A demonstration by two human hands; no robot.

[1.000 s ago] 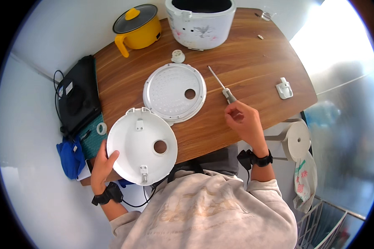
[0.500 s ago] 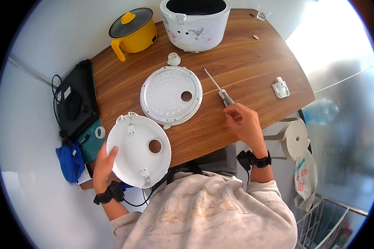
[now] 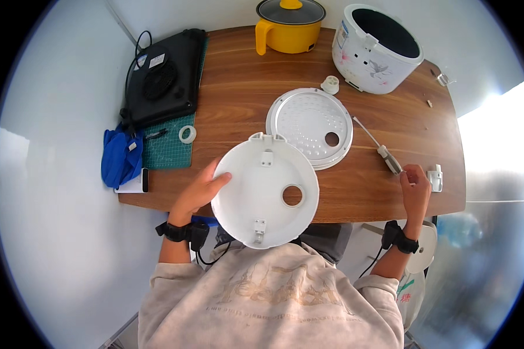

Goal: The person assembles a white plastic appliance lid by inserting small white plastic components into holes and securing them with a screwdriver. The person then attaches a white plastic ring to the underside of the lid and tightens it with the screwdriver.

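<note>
My left hand [image 3: 199,189] grips the left rim of a round white plastic lid shell [image 3: 244,195], thumb on its inner face. The shell has a round hole on the right and small brackets at top and bottom. It is held over the table's front edge. Behind it lies a round silvery inner lid plate [image 3: 297,131] with dimples and a hole. A screwdriver [image 3: 386,156] with a grey handle rests on the table, its tip beside the plate. At the handle's end my right hand [image 3: 416,189] has its fingers curled in a pinch; what they hold, if anything, is hidden.
A white rice cooker body [image 3: 364,64] and a yellow pot [image 3: 291,35] stand at the back. A white knob-like part [image 3: 330,85] and a white latch piece [image 3: 435,178] lie on the table. Left are a black appliance [image 3: 166,81], tape roll [image 3: 187,134] and blue cloth [image 3: 121,157].
The view has swung left, so the scene appears shifted right. My left hand has turned the lid shell slightly and raised it toward the plate. The screwdriver stays on the table.
</note>
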